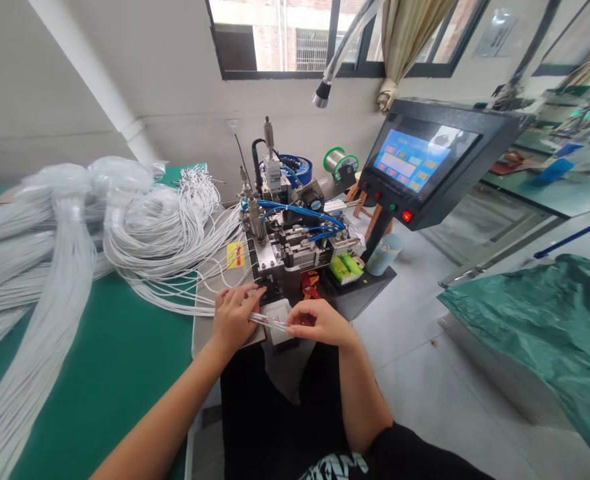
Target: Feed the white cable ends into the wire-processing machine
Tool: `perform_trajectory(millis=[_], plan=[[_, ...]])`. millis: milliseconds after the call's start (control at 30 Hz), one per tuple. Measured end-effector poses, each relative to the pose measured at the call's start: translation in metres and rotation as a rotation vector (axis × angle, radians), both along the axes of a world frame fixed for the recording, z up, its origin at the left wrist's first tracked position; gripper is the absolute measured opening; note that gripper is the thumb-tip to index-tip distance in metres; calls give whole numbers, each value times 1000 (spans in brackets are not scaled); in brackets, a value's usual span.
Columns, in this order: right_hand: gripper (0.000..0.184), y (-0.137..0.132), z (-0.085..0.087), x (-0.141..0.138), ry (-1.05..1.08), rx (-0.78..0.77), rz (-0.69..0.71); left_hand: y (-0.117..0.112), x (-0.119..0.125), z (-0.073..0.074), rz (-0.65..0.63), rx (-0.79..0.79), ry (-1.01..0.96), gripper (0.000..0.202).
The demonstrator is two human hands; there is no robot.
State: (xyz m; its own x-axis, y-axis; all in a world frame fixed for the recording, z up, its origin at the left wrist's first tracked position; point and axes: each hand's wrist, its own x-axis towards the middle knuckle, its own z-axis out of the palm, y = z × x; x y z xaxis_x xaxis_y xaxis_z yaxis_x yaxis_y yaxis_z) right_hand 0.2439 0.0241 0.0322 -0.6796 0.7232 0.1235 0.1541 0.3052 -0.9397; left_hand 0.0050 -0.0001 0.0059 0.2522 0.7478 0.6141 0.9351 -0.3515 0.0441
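Observation:
My left hand is closed around a small bunch of white cables at the front edge of the machine's base. The cable ends, with some reddish bits on them, stick out to the right of its fingers. My right hand has thumb and forefinger pinched at the tips of these ends; what exactly lies between the fingertips is too small to make out. Beneath the ends is a pale, box-like tray. Just beyond both hands stands a bench-top machine with metal cylinders and blue air tubes.
Bundles of white cable cover the green table on my left. A touchscreen panel stands at the right, a solder wire spool behind. Red-handled pliers and a green packet lie by the machine. Green sheeting is far right.

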Motion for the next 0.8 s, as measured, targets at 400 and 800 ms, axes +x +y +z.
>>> perform_trajectory(millis=[400, 800], plan=[[19, 16, -15, -24, 148, 32, -298, -1, -3, 1, -193, 42, 15, 28], [25, 37, -34, -40, 387, -211, -362, -4, -4, -2, -194, 79, -7, 26]])
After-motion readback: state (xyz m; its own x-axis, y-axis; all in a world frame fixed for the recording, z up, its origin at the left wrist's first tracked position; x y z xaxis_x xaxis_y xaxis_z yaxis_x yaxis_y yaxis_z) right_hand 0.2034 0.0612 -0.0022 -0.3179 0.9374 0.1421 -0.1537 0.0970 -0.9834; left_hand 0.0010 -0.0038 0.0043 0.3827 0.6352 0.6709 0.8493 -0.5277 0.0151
